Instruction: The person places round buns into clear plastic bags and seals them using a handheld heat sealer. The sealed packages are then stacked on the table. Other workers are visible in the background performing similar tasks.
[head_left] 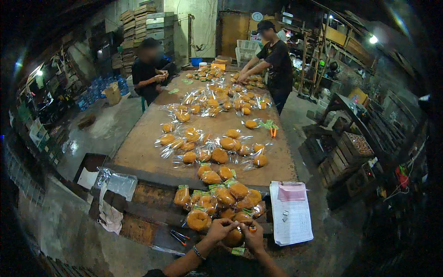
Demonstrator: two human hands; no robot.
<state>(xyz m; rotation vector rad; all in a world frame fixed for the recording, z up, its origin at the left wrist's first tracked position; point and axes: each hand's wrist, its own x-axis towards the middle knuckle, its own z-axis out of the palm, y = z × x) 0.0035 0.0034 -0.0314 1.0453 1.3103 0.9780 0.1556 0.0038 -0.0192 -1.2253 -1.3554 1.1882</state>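
Observation:
My left hand (221, 231) and my right hand (253, 238) meet at the near edge of the table. Between them, their fingertips pinch the gathered top of a clear plastic bag holding a round brown bun (233, 239). A small orange tool (252, 229), partly hidden, is tucked in my right hand. Just beyond my fingers lies a pile of bagged buns (225, 196), many with green labels at their tops. A green label (238, 251) shows below the bun in my hands. To the left lies an open tool with orange-red handle ends (179, 237).
A clipboard with papers (291, 214) lies at right. Plastic bags (119, 183) and a cloth (110, 216) lie at left. More bagged buns (219, 155) spread over the long wooden table (138, 152). One person (148, 72) sits far left; another (277, 62) stands far right, reaching over buns.

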